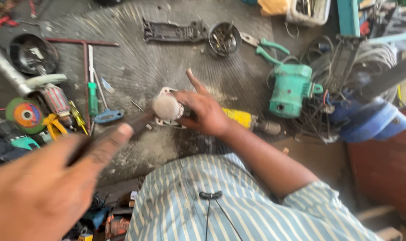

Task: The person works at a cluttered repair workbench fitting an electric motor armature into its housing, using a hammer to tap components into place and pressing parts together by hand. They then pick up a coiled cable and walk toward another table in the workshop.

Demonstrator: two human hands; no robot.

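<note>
Angle grinder [220,117]: yellow body, pale grey gear head [166,107] with flanged metal casing, lying on its side on dusty grey bench, head pointing left, body partly hidden under gripping palm. Dark slender tool [122,131], blurred, slanting up-right, its tip touching gear head.

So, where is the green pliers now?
In the head view, the green pliers lies at upper right of the bench, between the round tin of parts and the green tool body.
</note>
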